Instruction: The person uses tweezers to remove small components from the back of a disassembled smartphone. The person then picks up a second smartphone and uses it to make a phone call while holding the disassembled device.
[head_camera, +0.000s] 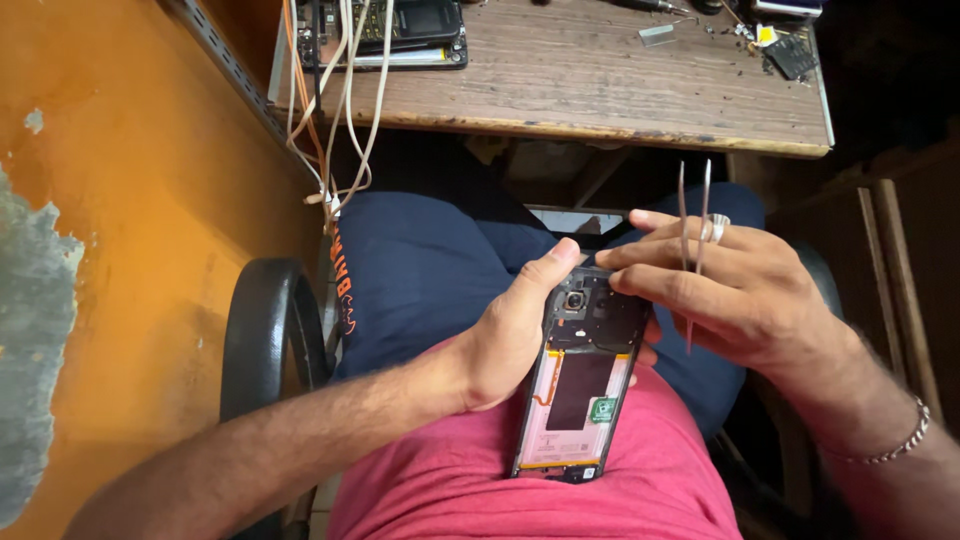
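Opened smartphone (580, 385) rests on the lap, its edge clamped in the left hand (510, 335) — thumb by the camera. The right hand (745, 290) pinches tweezers (693, 250) between its fingers, fingertips on the upper board — a slip could scratch it.

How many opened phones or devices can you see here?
2. One opened black smartphone with its back cover off, held in the left hand over the lap; another opened dark device on the worn wooden workbench. Others may lie outside the view.

Soft daylight from the upper left, orange wall (150, 190) and wooden workbench (600, 80) evenly bright, deep shadow under the bench and at right, wide-angle bending at edges, sharp centre, no glare.
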